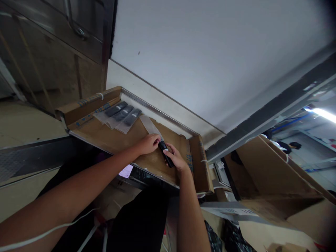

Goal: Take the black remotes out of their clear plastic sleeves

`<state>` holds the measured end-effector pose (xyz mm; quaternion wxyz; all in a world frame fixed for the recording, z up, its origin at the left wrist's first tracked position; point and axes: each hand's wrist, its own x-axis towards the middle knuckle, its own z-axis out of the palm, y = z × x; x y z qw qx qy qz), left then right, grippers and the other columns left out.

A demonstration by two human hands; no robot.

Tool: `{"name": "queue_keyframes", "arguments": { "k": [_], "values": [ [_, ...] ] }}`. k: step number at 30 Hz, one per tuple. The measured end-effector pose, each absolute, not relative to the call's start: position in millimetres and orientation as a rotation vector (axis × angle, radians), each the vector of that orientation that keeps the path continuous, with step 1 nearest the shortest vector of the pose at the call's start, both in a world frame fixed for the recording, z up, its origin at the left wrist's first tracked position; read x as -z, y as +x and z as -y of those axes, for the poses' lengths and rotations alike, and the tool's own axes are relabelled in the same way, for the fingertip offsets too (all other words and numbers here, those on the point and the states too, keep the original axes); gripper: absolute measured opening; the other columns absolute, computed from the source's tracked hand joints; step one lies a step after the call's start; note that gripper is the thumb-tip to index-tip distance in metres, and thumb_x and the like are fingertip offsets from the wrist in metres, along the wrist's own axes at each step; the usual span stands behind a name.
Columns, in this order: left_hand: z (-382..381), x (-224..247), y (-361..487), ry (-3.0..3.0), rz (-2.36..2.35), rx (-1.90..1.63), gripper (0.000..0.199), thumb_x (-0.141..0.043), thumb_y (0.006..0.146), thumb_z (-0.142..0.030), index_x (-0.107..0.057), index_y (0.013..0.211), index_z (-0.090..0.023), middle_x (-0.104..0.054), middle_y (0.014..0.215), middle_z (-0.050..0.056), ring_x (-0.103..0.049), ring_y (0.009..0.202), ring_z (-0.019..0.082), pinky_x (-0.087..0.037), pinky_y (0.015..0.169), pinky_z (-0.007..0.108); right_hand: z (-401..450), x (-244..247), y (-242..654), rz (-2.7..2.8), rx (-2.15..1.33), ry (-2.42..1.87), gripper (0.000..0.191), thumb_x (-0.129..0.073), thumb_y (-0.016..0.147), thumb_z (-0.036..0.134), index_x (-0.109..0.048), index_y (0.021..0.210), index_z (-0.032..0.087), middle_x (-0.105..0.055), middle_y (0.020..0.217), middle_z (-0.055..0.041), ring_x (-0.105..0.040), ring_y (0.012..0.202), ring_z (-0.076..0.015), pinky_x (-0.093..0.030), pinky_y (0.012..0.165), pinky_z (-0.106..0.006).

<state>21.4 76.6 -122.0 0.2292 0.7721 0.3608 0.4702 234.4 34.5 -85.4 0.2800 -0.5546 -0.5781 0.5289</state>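
Black device point(162, 146) in the right grip point(176, 159), over a cardboard tray point(178, 140)

That grip is clamped around it; the left grip point(149, 144), fingers bunched together, meets its far end, what it pinches unclear. Just beyond extends a translucent plastic bag point(150, 125); farther left, three bagged black devices point(132, 118).

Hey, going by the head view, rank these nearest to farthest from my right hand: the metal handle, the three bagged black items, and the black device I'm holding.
1. Black device: in the right hand itself.
2. Three bagged black items: left of it, in the cardboard tray.
3. Metal handle: beyond the tray, upper left.
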Motion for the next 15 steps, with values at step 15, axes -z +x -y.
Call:
{"name": "queue_keyframes", "arguments": {
  "k": [15],
  "values": [
    [-72.7,123.0,22.6,2.071,-0.841,-1.28,0.011,-0.059,0.084,-0.008,-0.061,0.088,-0.018,-0.064,0.079,-0.001,-0.059,0.071,0.012,-0.044,0.068,0.023,-32.4,90.6,225.8,1.517,-1.319,-1.458,0.063,-0.081,0.069,0.06,-0.047,0.11,0.027,-0.058,0.064,0.0096,-0.052,0.045,-0.011,-0.048,0.038,-0.022]
  ]
}}
